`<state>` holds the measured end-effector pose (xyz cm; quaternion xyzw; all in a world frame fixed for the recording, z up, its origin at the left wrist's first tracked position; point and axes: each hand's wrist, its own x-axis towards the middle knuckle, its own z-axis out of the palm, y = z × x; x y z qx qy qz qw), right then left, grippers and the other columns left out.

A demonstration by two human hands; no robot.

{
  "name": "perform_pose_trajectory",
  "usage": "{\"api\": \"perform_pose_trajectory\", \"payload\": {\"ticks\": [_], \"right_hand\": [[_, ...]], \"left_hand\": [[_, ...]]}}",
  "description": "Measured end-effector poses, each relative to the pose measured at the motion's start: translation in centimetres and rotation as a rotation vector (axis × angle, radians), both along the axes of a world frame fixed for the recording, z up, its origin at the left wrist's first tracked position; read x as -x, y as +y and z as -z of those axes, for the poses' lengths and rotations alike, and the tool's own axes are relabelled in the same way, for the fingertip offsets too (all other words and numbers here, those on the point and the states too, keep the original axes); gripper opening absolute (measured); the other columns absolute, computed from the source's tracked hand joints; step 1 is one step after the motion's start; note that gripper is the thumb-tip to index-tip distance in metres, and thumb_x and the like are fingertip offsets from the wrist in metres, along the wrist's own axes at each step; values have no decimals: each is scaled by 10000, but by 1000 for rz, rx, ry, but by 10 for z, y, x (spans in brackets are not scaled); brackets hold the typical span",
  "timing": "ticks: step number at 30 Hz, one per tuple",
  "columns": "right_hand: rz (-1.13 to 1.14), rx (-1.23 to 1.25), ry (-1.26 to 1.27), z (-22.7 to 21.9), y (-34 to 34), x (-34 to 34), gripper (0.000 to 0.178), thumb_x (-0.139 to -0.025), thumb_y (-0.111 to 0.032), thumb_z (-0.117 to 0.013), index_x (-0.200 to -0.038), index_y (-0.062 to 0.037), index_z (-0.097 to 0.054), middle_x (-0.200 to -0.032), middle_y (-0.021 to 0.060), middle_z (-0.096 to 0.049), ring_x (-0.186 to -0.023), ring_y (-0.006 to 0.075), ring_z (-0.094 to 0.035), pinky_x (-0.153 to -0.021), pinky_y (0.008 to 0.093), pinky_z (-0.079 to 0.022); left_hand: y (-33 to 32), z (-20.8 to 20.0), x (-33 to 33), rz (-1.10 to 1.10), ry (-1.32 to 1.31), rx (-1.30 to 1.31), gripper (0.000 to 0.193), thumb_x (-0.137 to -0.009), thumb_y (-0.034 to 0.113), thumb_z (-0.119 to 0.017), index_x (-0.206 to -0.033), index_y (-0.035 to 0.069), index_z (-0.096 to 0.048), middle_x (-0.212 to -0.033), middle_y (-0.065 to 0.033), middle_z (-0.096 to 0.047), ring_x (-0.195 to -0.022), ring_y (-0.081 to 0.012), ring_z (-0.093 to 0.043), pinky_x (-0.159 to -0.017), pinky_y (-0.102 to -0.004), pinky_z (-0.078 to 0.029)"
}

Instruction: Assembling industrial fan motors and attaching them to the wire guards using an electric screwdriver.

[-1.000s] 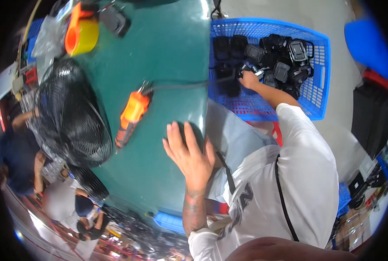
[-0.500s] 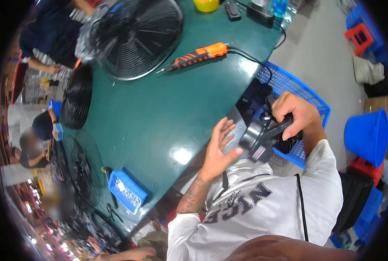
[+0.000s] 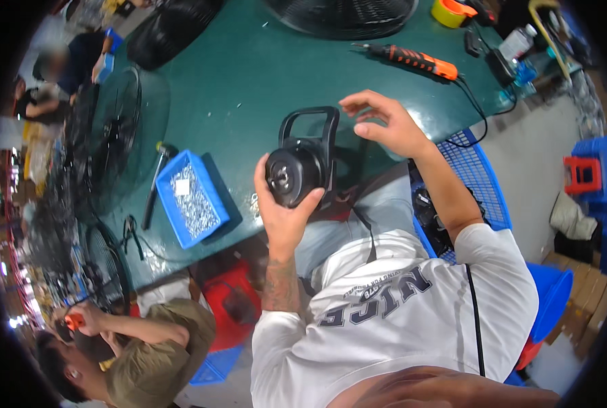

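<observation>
A black fan motor (image 3: 296,173) with a round housing and a U-shaped bracket (image 3: 330,132) is at the near edge of the table. My left hand (image 3: 283,216) is wrapped round the housing, fingers on its left side and thumb at its lower right. Just right of the bracket, my right hand (image 3: 393,128) is apart from it, with bent fingers spread and nothing in them. The underside of the motor is hidden.
An orange-and-black electric screwdriver (image 3: 412,60) lies on the green table (image 3: 249,75). Left stands a blue tray (image 3: 216,221) of small screws beside a hammer-like tool (image 3: 155,187). A blue basket (image 3: 497,194) holds black parts at my right. A fan grille (image 3: 344,17) lies at the back.
The motor has moved from above the basket to the table's near edge. My right hand has let go of it; my left hand, open before, now grips it. The view has shifted left.
</observation>
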<state>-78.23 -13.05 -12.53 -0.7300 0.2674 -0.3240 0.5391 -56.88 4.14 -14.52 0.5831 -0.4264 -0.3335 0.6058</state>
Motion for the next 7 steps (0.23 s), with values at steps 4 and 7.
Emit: {"api": "perform_pose_trajectory", "payload": {"ticks": [4, 7], "right_hand": [[-23, -11, 64, 18, 16, -19, 510, -872, -294, -729, -1304, -50, -612, -1336, 93, -565, -1227, 202, -552, -1015, 362, -457], [3, 177, 72, 27, 24, -33, 558, -853, -320, -752, -1331, -74, -605, -1360, 100, -548, -1277, 243, -517, -1038, 377, -444]], "left_hand": [[-2, 11, 3, -172, -343, -52, 1015, -641, 227, -956, -1431, -29, -372, -1351, -215, -463, -1255, -335, -492, -1066, -425, -411], [-7, 23, 18, -215, -497, -50, 1018, -685, 303, -935, -1444, -27, -341, -1416, -183, -409, -1330, -373, -393, -1124, -495, -316]]}}
